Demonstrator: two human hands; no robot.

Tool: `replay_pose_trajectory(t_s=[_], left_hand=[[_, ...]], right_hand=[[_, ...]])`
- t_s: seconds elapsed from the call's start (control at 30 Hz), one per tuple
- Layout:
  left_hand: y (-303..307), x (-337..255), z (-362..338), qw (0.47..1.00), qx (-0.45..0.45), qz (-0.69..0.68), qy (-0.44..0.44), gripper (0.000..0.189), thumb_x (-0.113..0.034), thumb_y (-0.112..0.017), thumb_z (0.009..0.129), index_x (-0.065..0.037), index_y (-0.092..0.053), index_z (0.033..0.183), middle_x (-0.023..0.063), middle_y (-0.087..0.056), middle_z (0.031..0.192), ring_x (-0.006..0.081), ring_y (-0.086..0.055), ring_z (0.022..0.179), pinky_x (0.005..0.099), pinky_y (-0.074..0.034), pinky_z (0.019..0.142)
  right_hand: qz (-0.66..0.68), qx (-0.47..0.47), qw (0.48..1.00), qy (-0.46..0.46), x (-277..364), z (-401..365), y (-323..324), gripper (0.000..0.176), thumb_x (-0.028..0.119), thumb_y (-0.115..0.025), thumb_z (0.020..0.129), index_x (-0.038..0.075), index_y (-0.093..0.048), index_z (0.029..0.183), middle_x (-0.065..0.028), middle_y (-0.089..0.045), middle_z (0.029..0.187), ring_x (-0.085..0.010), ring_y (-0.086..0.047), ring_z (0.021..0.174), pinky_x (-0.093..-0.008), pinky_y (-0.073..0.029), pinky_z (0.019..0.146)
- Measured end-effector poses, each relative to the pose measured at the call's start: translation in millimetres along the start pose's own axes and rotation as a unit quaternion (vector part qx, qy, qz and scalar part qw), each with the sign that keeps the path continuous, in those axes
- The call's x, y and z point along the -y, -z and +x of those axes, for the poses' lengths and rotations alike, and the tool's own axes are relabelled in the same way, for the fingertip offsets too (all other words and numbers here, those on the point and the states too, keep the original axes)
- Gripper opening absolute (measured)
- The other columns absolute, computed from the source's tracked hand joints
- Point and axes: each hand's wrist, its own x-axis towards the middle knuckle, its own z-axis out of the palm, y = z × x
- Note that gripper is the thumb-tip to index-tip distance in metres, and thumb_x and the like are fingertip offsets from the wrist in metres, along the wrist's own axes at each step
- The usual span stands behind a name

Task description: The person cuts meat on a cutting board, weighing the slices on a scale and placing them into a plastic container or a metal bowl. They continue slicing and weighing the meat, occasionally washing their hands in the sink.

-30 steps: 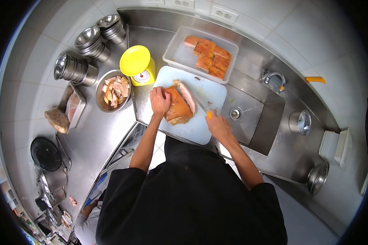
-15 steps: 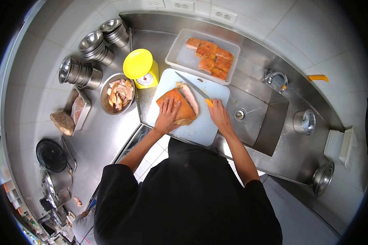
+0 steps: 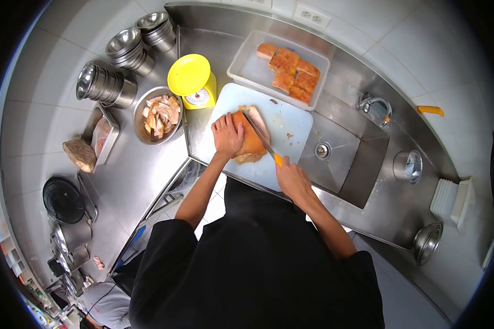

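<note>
A slab of orange-crusted roast pork (image 3: 249,140) lies on a white cutting board (image 3: 280,120). My left hand (image 3: 227,136) presses flat on its left side. My right hand (image 3: 292,176) grips an orange-handled knife (image 3: 262,140), whose blade rests across the meat, between the main slab and a cut slice (image 3: 260,123) on the right.
A clear tray (image 3: 247,66) with several pork pieces sits behind the board, a yellow scale (image 3: 192,82) and a steel bowl of meat scraps (image 3: 158,115) to the left. Stacked steel bowls (image 3: 101,85) stand further left. A sink (image 3: 340,153) lies right of the board.
The knife came down from a raised position behind the meat and now lies across the slab. My right hand drew back toward me; my left hand shifted slightly up on the meat.
</note>
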Motion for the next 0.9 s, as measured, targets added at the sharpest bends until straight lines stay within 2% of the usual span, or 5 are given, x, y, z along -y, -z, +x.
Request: replay_pose_trajectory(t_s=[0.23, 0.37, 0.57, 0.73, 0.9], left_hand=[[11.5, -7.6, 3.7, 0.999, -0.021, -0.016, 0.024, 0.055, -0.038, -0.057, 0.095, 0.0, -0.053, 0.135, 0.0184, -0.058, 0.122, 0.0344, -0.052, 0.118, 0.0496, -0.034, 0.107], [12.9, -9.1, 6.3, 0.999, -0.014, -0.01, 0.043, 0.053, -0.037, -0.057, 0.094, 0.0, -0.055, 0.132, 0.0178, -0.059, 0.12, 0.0339, -0.053, 0.116, 0.0491, -0.034, 0.106], [11.6, -2.2, 8.2, 0.998, -0.009, -0.031, 0.061, 0.054, -0.037, -0.058, 0.092, -0.002, -0.055, 0.133, 0.0178, -0.059, 0.12, 0.0339, -0.053, 0.116, 0.0492, -0.034, 0.105], [11.8, 13.0, 0.8, 0.995, -0.009, -0.097, 0.006, 0.075, -0.048, -0.066, 0.087, -0.002, -0.049, 0.144, 0.0203, -0.051, 0.136, 0.0373, -0.047, 0.126, 0.0521, -0.029, 0.112], [69.7, 3.8, -27.5, 0.975, 0.145, 0.003, -0.168, 0.114, -0.059, -0.081, 0.071, -0.012, -0.029, 0.16, 0.0232, -0.021, 0.163, 0.0486, -0.021, 0.149, 0.0643, -0.015, 0.119]], right_hand=[[-0.015, -0.068, 0.997, 0.022, -23.8, 80.8, -101.5, 0.034, 0.033, -0.049, 0.107, -0.001, -0.05, 0.106, -0.027, -0.071, 0.082, -0.0469, -0.072, 0.079, -0.0559, -0.058, 0.071], [0.004, -0.008, 1.0, 0.014, -13.5, 58.9, -43.2, 0.041, 0.037, -0.049, 0.106, -0.003, -0.047, 0.114, -0.0318, -0.07, 0.092, -0.0491, -0.07, 0.09, -0.059, -0.055, 0.079], [0.019, -0.013, 1.0, -0.019, -44.2, 74.0, -98.1, 0.044, 0.04, -0.051, 0.105, -0.002, -0.049, 0.119, -0.0323, -0.069, 0.094, -0.0526, -0.067, 0.092, -0.061, -0.053, 0.081], [0.044, -0.01, 0.999, 0.006, -58.9, 59.5, -24.8, 0.04, 0.04, -0.053, 0.104, 0.002, -0.05, 0.117, -0.0317, -0.069, 0.096, -0.0505, -0.068, 0.091, -0.0593, -0.054, 0.078], [-0.053, -0.072, 0.996, -0.019, -74.8, 60.8, 1.4, 0.036, 0.038, -0.056, 0.102, 0.005, -0.051, 0.115, -0.027, -0.07, 0.098, -0.0467, -0.07, 0.089, -0.0556, -0.056, 0.074]])
